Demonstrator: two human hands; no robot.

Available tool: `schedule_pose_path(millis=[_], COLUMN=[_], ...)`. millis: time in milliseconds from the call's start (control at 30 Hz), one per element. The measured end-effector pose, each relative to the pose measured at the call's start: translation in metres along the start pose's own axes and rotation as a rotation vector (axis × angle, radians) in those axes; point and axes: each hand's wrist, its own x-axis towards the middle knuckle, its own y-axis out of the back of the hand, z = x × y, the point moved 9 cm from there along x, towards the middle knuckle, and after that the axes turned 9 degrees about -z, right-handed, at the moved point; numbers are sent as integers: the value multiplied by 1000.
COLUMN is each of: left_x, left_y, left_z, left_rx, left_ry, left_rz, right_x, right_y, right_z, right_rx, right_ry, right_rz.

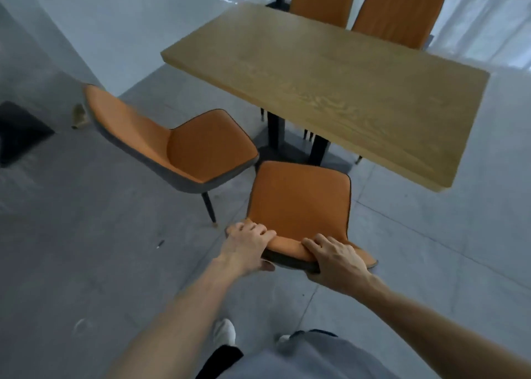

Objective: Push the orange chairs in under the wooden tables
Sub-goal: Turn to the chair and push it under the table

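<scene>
An orange chair (298, 203) with a grey back stands right in front of me, its seat facing the wooden table (330, 82). My left hand (247, 245) and my right hand (336, 259) both grip the top edge of its backrest. The front of its seat lies near the table's near edge, beside the black table legs (319, 149). A second orange chair (184, 143) stands pulled out to the left, turned at an angle, clear of the table. Two more orange chairs (399, 13) sit at the table's far side.
Grey tiled floor (86, 235) spreads to the left and right. A dark block (17, 131) lies at the far left by a white wall. My feet in white shoes (224, 332) show below the held chair.
</scene>
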Motion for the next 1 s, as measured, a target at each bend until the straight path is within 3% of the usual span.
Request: schedule_pose_path(millis=[267,500,1000], left_x=[8,7,11], left_y=[9,15,10], left_z=[0,1,-2], left_rx=[8,-33,27], left_ry=[-171,-284,-435], left_rz=[126,216,225], right_x=[-3,-19,-20], right_y=[3,8,-2], right_z=[10,19,15], right_rx=[14,-47,16], right_ry=[-185,-372,-457], right_rz=[22,147,277])
